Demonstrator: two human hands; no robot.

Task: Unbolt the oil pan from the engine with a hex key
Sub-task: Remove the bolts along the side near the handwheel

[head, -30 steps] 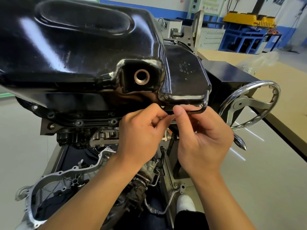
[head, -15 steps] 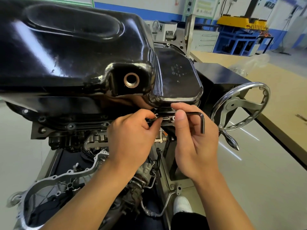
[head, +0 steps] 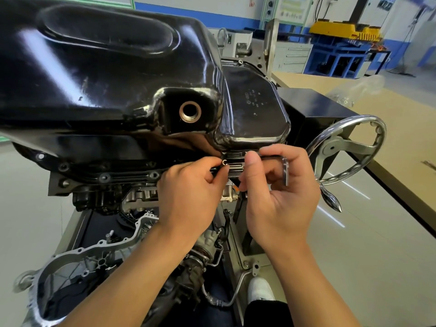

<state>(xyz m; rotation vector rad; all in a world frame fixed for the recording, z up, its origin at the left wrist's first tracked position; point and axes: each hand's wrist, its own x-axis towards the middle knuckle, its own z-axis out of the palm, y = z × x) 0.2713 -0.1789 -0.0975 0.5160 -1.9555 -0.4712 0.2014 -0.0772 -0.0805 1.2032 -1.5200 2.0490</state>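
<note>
The glossy black oil pan [head: 113,74] sits on top of the inverted engine, its brass drain hole [head: 190,112] facing me. Several bolts [head: 104,177] line its lower flange. My right hand [head: 280,197] holds an L-shaped hex key [head: 286,169] level under the pan's near right corner, thumb on the long arm, short arm pointing down. My left hand [head: 191,197] pinches a small bolt [head: 224,162] at the key's left tip, by the flange.
A chrome handwheel [head: 349,149] of the engine stand is just right of my right hand. A silver engine cover [head: 77,258] and hoses lie below. A wooden workbench [head: 389,128] runs along the right; a blue and yellow rack [head: 342,48] stands behind.
Both hands dropped slightly below the pan's corner and the hex key came into view, drawn out to the right. The left fingers now pinch a small bolt at its tip.
</note>
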